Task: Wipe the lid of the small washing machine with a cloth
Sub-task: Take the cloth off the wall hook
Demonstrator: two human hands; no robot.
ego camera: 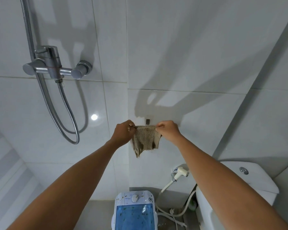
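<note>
Arms outstretched, left hand and right hand pinching cloth top corners

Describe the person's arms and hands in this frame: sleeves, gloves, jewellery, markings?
Both forearms are bare right to the bottom edge of the frame, so no sleeves show. The left hand and right hand are bare too: no gloves, no watch or wristband at either wrist. No tattoos, bandages or other markings are visible. Any rings would be too small to make out at this distance.
</note>
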